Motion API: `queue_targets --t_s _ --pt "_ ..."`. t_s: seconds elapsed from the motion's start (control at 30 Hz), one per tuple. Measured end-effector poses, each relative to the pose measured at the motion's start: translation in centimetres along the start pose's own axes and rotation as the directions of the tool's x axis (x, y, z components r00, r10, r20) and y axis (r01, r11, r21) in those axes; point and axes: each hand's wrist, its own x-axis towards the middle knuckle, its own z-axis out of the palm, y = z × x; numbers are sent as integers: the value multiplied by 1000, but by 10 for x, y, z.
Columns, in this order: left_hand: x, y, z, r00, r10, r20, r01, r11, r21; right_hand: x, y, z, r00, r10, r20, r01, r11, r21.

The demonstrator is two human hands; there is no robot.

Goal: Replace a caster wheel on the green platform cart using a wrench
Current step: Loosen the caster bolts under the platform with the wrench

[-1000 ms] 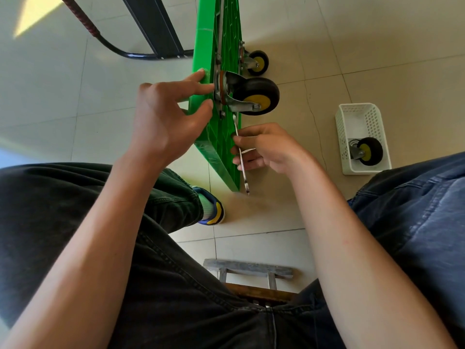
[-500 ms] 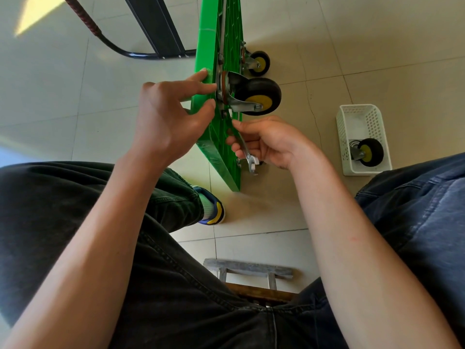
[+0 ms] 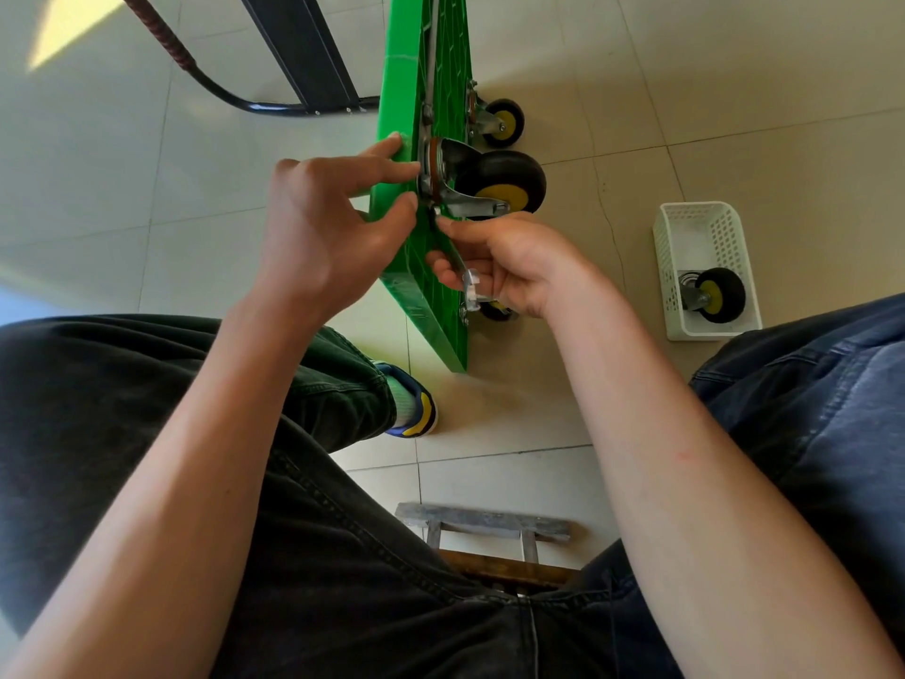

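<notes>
The green platform cart [image 3: 421, 66] stands on its edge on the tiled floor, underside facing right. A black caster wheel with a yellow hub [image 3: 504, 181] sticks out from its mounting plate. My left hand [image 3: 323, 227] holds the cart's edge beside that plate, thumb and fingers reaching to it. My right hand [image 3: 509, 262] grips a silver wrench [image 3: 458, 259], its upper end at the bolt just under the caster plate, its lower jaw showing below my fingers.
A white basket [image 3: 705, 227] on the floor to the right holds another caster wheel [image 3: 720, 294]. Two more casters [image 3: 502, 122] remain on the cart. The black cart handle [image 3: 254, 102] lies at the far left. A small stool [image 3: 485, 526] sits between my knees.
My right hand swung the wrench from hanging straight down to angled up against the cart, and moved closer to the caster plate. My left hand stayed in place.
</notes>
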Motion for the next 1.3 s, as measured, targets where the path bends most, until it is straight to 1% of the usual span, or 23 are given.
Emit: queue_targets --t_s 0.1,0.23,0.33,0.4,0.47,0.5,0.57,0.73,0.83,0.93,1.0,1.07,1.13,1.17,1.23,1.3 --pt "0 0 0 1000 -8 7 8 1000 1 2 -2 2 1000 -6 -15 5 999 -41" --pt "0 1 -1 1000 -12 9 12 1000 -6 4 11 2 997 -52 -57 37 973 -228" --pt "-1 3 -2 1000 -10 12 10 1000 -6 11 30 -4 991 -87 -106 41 923 -382" --pt "-1 3 -2 1000 -1 18 1 1000 -6 22 42 -9 971 -190 -148 83 842 -533" --pt "-1 3 -2 1000 -2 18 2 1000 -9 34 50 -15 922 -354 -156 157 712 -685" --pt "-1 3 -2 1000 -6 17 6 1000 -12 38 52 -17 897 -415 -153 183 663 -726" --pt "-2 3 -2 1000 -10 18 10 1000 -10 46 53 -21 867 -477 -146 212 618 -757" --pt "-2 5 -2 1000 -4 10 4 1000 2 56 52 -24 814 -570 -110 272 542 -795" --pt "-2 4 -2 1000 0 10 0 1000 6 56 53 -30 806 -584 -102 254 495 -831" --pt "-1 4 -1 1000 -5 9 5 1000 0 55 55 -38 824 -552 -125 226 524 -821" --pt "-1 4 -1 1000 -6 5 6 1000 -2 50 53 -43 861 -494 -122 216 571 -792" --pt "-1 5 -1 1000 -7 5 7 1000 -4 41 46 -45 921 -368 -127 181 692 -698" --pt "-2 5 -2 1000 -11 5 11 1000 -3 31 36 -44 974 -199 -106 111 832 -544" --pt "-2 5 -2 1000 -10 6 10 1000 1 25 30 -41 989 -119 -84 66 879 -471" --pt "-2 5 -2 1000 -6 6 6 1000 4 14 21 -34 999 -21 -35 7 926 -376" --pt "-2 5 -2 1000 -5 7 5 1000 -2 8 15 -28 1000 7 -4 -8 946 -325"
